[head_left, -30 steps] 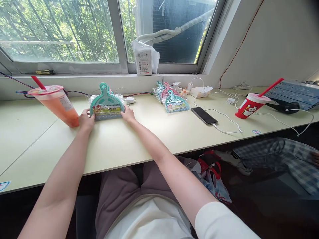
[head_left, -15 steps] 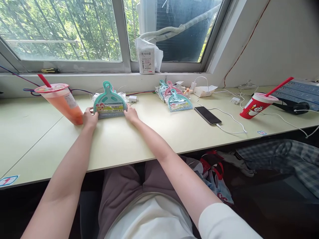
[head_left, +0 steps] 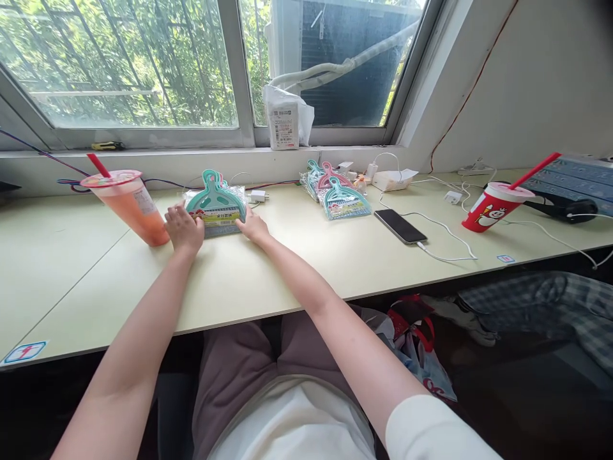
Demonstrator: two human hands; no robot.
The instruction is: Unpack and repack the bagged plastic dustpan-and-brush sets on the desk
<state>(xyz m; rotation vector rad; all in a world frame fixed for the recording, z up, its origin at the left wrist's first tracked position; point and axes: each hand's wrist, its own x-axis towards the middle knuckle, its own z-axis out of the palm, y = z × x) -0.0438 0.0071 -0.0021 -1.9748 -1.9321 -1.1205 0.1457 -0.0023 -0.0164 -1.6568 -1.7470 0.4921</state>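
Observation:
A stack of mini dustpan sets in clear wrapping stands on the table between my two hands, teal in front with a bit of pink behind. A yellow label runs across its front. My left hand is closed at the left edge, its fingers bent and its thumb over the front corner. At the right edge, my right hand grips the lower corner with thumb in front. The fingers behind the stack are hidden. Just left of my left hand stands a tall cup of orange drink with a red straw.
More wrapped dustpans, teal and pink, lie further right. Beyond them are a phone on a white cable, a red cup and a paper tray. A white charger sits behind my right hand. Another person's plaid-clad leg shows at right.
My left hand has turned and come further over the stack's left corner, its fingers now higher. My right hand keeps its place at the right edge. The whole view has shifted slightly.

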